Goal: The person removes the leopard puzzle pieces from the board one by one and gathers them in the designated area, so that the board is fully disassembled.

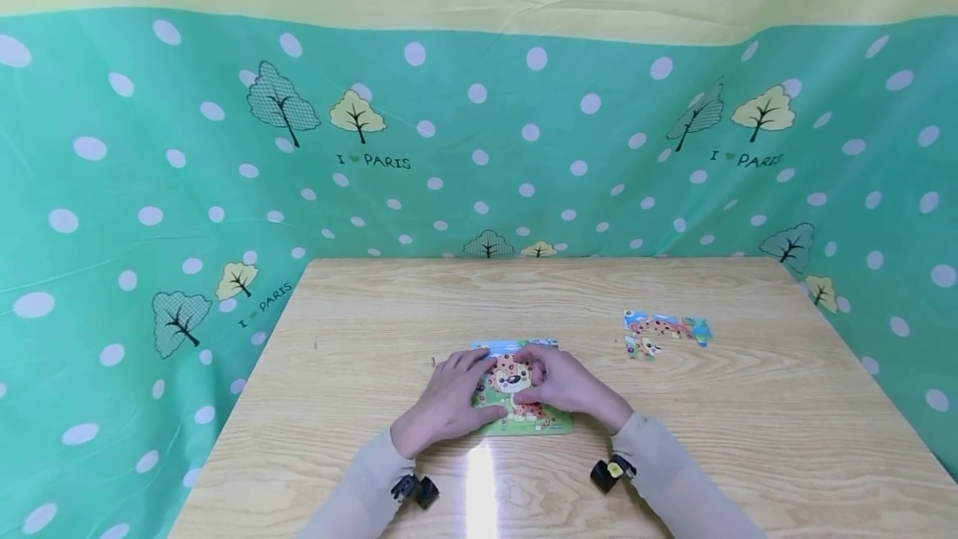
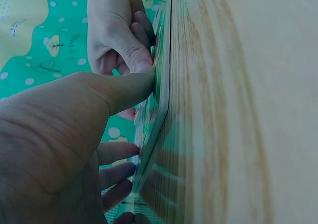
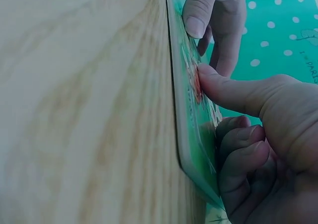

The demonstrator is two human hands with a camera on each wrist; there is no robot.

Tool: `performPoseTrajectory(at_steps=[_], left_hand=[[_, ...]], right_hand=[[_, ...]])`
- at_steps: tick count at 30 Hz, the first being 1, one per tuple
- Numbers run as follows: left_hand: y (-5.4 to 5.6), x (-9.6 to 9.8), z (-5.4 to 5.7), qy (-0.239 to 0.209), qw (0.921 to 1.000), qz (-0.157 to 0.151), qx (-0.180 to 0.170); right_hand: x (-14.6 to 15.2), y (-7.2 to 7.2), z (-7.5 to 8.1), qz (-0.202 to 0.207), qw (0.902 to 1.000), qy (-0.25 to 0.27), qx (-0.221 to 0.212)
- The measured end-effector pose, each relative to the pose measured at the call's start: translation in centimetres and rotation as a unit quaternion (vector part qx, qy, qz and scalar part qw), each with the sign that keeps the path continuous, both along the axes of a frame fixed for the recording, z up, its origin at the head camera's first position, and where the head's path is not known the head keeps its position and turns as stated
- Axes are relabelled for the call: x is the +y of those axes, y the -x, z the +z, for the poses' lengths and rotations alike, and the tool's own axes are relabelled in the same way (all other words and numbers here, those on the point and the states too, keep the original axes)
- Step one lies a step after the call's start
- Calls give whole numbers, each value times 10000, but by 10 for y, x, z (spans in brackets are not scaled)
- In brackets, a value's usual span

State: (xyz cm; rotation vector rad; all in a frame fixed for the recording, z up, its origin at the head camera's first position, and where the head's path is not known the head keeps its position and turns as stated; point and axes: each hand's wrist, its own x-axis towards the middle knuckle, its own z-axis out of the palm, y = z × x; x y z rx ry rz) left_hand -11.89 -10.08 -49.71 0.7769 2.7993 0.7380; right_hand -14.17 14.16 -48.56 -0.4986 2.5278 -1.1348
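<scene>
A jigsaw puzzle (image 1: 555,421) with a spotted cartoon leopard lies flat in its thin board near the middle of the table. My left hand (image 1: 451,399) rests over its left side, fingers spread and thumb low on the picture. From the right, my right hand (image 1: 566,381) reaches over the leopard's head and body. Its thumb (image 3: 233,92) touches the picture, while several other fingers (image 3: 243,147) curl in at the board's surface. No loose piece shows in either hand. The left thumb (image 2: 131,90) presses near the board's edge in the left wrist view.
A partly joined group of puzzle pieces (image 1: 659,328), also with a spotted animal, lies farther back on the right of the wooden table (image 1: 748,406). A green dotted curtain (image 1: 479,140) hangs behind the table and along its sides.
</scene>
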Motion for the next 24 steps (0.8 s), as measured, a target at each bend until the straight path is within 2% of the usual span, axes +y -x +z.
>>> performPoseTrajectory(at_steps=[6, 24], left_hand=[[0, 0, 0, -19, 10000, -11, 8], [-1, 0, 2, 7, 10000, 16, -8]], right_hand=[[-1, 1, 0, -60, 9999, 8, -109], [4, 1, -3, 2, 9995, 315, -27]])
